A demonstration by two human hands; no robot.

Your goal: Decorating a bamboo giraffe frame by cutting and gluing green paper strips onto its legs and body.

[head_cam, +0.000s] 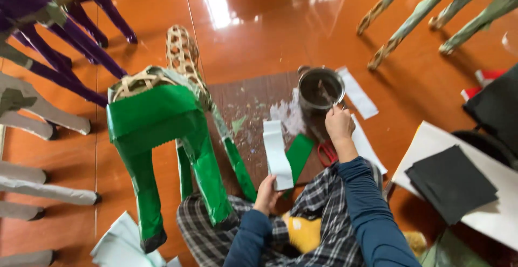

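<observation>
My left hand (266,193) pinches the near end of a white-backed paper strip (276,153) that lies on a brown board (253,105), with a green paper strip (298,156) beside it. My right hand (339,123) is closed on the handle of a brush that dips into a dark metal pot (321,89) of paste. To my left stands a woven bamboo animal frame (181,54), its body and legs wrapped in green paper (154,118).
Red-handled scissors (325,153) lie by my right wrist. Black sheets (450,183) rest on white paper at the right. Purple (65,19), grey (27,116) and pale green (431,8) paper-covered frames ring the orange floor. White strips (357,91) lie past the pot.
</observation>
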